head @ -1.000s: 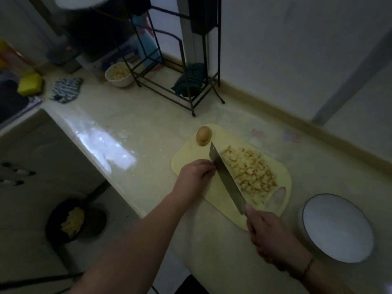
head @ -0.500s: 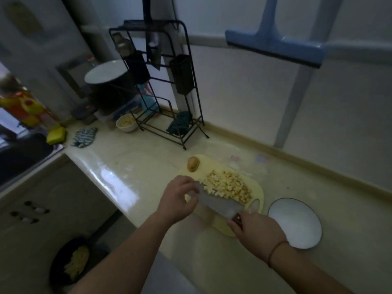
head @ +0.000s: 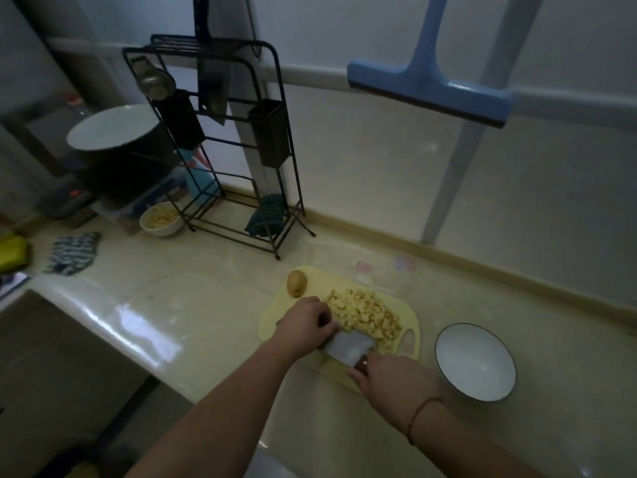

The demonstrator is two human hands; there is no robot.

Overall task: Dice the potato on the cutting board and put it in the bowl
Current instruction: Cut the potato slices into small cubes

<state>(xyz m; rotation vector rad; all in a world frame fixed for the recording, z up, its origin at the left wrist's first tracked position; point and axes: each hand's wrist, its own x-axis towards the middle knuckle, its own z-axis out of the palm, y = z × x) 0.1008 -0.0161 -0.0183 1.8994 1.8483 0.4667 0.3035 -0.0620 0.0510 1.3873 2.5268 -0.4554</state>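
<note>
Pale yellow cutting board [head: 275,326], white dark-rimmed bowl [head: 455,343], blue squeegee [head: 427,88], striped cloth [head: 70,253].

black wire rack [head: 220,150], small bowl of pieces [head: 161,219] beside it, striped cloth [head: 73,252], blue squeegee [head: 429,88]

Pretty dim shot overall, everything's looking murky and bluish. Light is bouncing off the glossy countertop [head: 148,343] in a white glare streak. Wide-angle lens is bending the edges, and the corners are going dark and soft.
</note>
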